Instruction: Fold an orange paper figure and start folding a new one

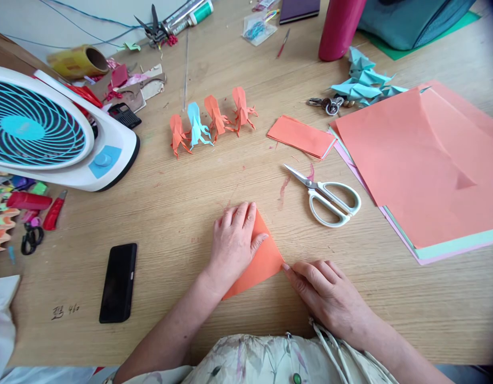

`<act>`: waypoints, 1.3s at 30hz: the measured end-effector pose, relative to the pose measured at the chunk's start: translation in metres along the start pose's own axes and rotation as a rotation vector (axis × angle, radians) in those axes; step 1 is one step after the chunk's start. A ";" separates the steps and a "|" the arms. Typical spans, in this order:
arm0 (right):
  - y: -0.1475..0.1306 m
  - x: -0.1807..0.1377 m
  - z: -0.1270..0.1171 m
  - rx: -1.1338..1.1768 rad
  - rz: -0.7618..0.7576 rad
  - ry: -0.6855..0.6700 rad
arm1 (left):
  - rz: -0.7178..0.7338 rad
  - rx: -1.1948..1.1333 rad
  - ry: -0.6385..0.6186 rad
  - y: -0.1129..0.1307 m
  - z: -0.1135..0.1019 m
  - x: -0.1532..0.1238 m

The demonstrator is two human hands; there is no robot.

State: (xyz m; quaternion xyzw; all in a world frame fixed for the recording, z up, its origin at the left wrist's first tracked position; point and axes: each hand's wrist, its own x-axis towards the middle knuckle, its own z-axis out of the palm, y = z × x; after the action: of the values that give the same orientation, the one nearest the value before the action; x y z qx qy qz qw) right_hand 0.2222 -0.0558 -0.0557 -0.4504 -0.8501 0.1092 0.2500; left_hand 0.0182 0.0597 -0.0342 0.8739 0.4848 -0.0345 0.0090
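A piece of orange paper, folded into a triangle shape, lies on the table in front of me. My left hand rests flat over its left part, fingers stretched forward and thumb out to the side. The paper's left portion is hidden under that hand. At the right corner of the sheet, my right hand has its thumb and forefinger closed on the tip, the other fingers curled. White-handled scissors lie beyond my right hand, blades partly together.
Folded paper figures, orange and blue, stand in a row behind. A strip stack and large coloured sheets lie right. On the left are a fan and a black phone. A pink bottle stands at the back.
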 end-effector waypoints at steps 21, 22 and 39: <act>-0.001 -0.004 0.005 0.011 0.047 -0.027 | 0.034 -0.011 0.057 -0.003 0.002 -0.001; -0.001 -0.004 0.004 0.012 0.042 -0.026 | 0.034 -0.010 0.057 -0.003 0.002 -0.001; 0.001 0.000 -0.004 -0.047 -0.019 -0.068 | 0.018 0.009 -0.065 0.006 -0.022 0.012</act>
State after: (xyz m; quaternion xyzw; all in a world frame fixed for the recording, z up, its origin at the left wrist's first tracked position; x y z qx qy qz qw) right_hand 0.2246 -0.0556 -0.0529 -0.4442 -0.8647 0.1022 0.2113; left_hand 0.0312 0.0676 -0.0132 0.8768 0.4761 -0.0647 0.0212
